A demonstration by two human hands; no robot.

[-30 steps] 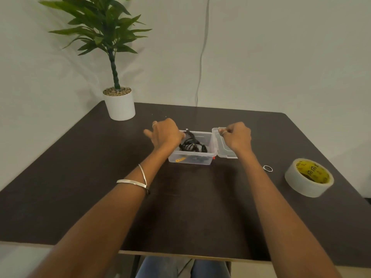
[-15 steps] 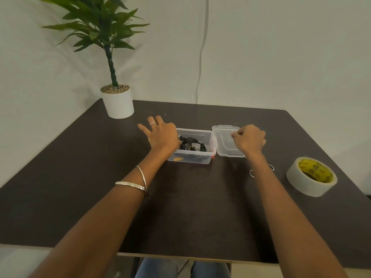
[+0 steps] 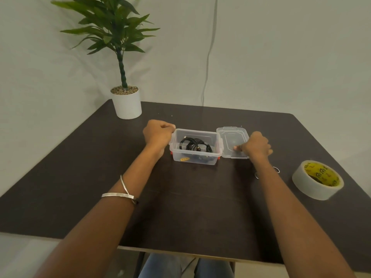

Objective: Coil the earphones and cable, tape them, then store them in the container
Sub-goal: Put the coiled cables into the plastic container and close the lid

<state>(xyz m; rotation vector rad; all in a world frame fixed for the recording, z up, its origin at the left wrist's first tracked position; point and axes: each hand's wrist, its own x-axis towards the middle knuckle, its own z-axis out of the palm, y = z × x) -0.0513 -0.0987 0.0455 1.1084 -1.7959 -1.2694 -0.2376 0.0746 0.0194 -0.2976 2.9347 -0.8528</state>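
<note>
A clear plastic container (image 3: 212, 157) with red latches stands open in the middle of the dark table. Coiled black earphones and cable (image 3: 195, 145) lie inside it, with a small yellow piece near the front wall. Its clear lid (image 3: 230, 137) lies flat just to the right, touching the container. My left hand (image 3: 158, 134) is curled into a fist against the container's left end and grips the rim there. My right hand (image 3: 257, 146) pinches the lid's front right edge, thumb on top.
A roll of clear tape with a yellow core (image 3: 318, 179) lies at the right. Two small metal rings (image 3: 277, 169) sit on the table beside my right wrist. A potted plant in a white pot (image 3: 126, 103) stands at the far left corner.
My left hand's spread fingers have curled against the container's left end. My right hand has slid to the lid's front right edge and pinched it. The lid lies flat beside the container.
</note>
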